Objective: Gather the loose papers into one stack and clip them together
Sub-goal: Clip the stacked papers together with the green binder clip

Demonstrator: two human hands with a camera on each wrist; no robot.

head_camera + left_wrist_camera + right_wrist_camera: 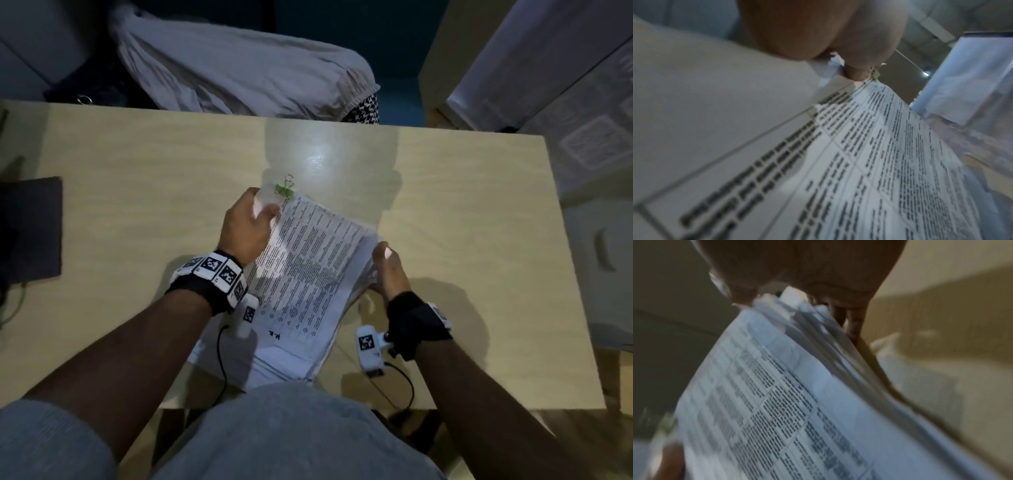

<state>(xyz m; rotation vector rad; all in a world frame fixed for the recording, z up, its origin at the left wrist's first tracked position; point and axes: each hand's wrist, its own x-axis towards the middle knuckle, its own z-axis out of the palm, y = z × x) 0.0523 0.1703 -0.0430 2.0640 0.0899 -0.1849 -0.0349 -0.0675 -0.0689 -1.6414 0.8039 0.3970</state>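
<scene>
1. The stack of papers (pixel 301 274) sits at the centre of the head view, over the near half of the pale wood-grain table (pixel 137 164). It runs from 6 o'clock at the table's near edge up toward 12 o'clock.
2. Its top sheet is white and printed with a ruled table of small black text. The only writing that can be made out is a bold pair of letters near the sheet's near end, seen upside down, seemingly "H.E."; the rest is too fine or blurred to read.
3. A green binder clip (pixel 285 189) with wire loop handles sits at the stack's far corner, at 12 o'clock; whether it bites all the sheets cannot be told.
4. The left hand (pixel 245 226) pinches the far left corner of the stack, thumb on top, just beside the clip at its 8 o'clock.
5. The right hand (pixel 388 269) grips the right edge at 3 o'clock, thumb above and fingers (pixel 854 321) beneath, where the sheet edges fan apart unevenly.
6. Both wrists carry black straps with white blocks printed in black-and-white square markers.
7. A dark flat rectangular pad (pixel 32 226) lies at 9 o'clock on the table.
8. Crumpled grey cloth (pixel 239 68) lies beyond the far edge at 12 o'clock.
</scene>
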